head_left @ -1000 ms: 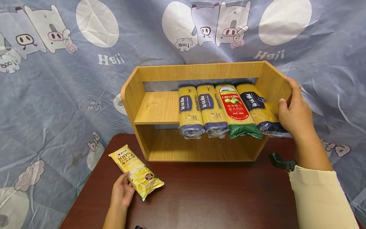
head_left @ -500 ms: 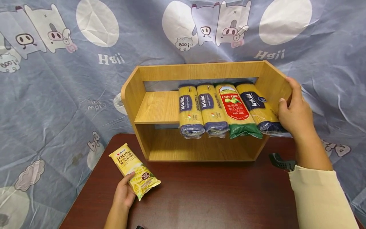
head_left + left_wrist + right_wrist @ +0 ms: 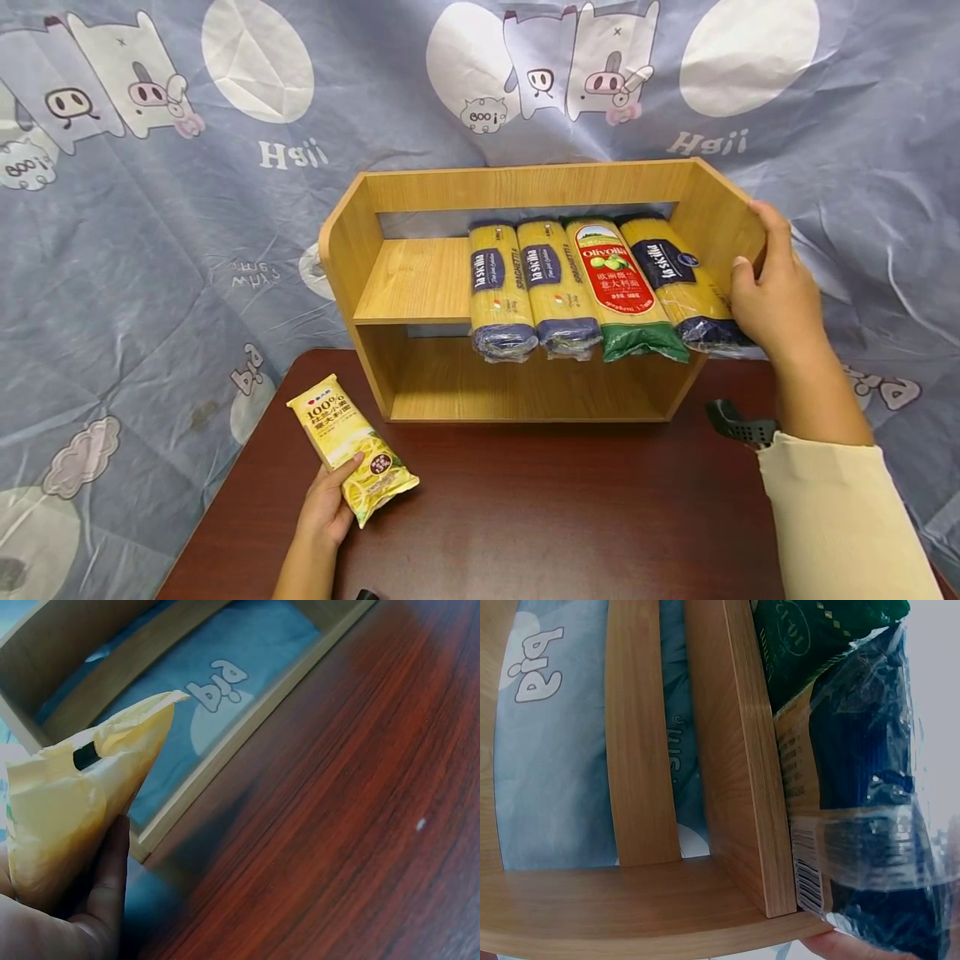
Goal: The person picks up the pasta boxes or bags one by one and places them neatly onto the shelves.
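Observation:
My left hand (image 3: 327,504) grips a yellow pasta packet (image 3: 348,446) near its lower right end, thumb across the front. In the left wrist view the packet (image 3: 75,802) is seen end-on, with fingers (image 3: 109,881) behind it. At the right, my right hand (image 3: 776,292) holds the side panel of the wooden shelf (image 3: 525,187), thumb on the inner face. Beside it on the upper board lie a blue-ended spaghetti pack (image 3: 675,283), a green and red Olivoila pack (image 3: 618,283) and two la sicilia spaghetti packs (image 3: 558,283). The right wrist view shows mostly packs and shelf; little of the hand (image 3: 855,946) appears.
The shelf stands at the back of a dark red-brown table (image 3: 525,508). Its upper board (image 3: 420,279) shows bare wood left of the packs, above the lower compartment (image 3: 525,379). A printed cloth (image 3: 187,250) hangs behind. A black strap piece (image 3: 738,425) sits by my right wrist.
My left thumb has moved further over the packet, and the packet has turned slightly and shifted a little left. My right hand and the packs on the shelf have stayed put.

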`<state>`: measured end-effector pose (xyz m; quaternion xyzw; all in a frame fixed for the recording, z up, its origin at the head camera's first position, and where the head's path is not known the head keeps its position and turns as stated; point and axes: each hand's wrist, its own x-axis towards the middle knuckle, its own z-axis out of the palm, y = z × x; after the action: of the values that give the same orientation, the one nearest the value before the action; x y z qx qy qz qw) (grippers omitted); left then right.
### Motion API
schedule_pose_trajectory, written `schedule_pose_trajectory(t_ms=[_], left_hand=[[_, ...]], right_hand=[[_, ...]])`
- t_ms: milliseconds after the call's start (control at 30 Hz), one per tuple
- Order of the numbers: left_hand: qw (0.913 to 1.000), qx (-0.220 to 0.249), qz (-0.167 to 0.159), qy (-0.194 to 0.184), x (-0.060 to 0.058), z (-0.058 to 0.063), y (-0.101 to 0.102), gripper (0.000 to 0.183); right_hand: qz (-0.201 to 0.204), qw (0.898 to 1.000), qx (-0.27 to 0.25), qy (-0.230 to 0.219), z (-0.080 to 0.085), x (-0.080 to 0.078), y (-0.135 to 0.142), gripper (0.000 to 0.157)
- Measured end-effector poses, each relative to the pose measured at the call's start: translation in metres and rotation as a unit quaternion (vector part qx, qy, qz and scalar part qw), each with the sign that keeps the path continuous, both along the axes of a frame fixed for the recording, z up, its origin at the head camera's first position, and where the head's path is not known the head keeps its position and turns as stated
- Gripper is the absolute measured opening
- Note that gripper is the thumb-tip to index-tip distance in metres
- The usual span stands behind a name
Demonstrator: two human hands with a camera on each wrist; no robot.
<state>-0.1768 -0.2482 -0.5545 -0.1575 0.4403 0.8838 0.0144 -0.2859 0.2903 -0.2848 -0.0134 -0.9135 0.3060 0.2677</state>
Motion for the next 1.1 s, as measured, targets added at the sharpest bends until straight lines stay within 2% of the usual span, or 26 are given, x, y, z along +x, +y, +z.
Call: schedule_pose_trajectory(t_ms=[167,433,1100], left_hand=[[0.9999,-0.006,-0.009,0.009,0.0001,-0.0026,-0.0013,0.037],[0.9997,-0.023,0.0,0.005,0.0,-0.0015,0.0003,0.045],[0.9986,-0.045,0.002,0.028,-0.0003,-0.0042,0.0,0.047]], right_hand=[[-0.001,1.0,0.002,-0.004,-0.0002,-0.0008,0.0009,0.063],[-0.004,1.0,0.0,-0.009,0.0004,-0.0007,0.0012,0.064],[-0.005,1.0,0.003,-0.004,-0.0012,-0.0021,0.002,0.063]])
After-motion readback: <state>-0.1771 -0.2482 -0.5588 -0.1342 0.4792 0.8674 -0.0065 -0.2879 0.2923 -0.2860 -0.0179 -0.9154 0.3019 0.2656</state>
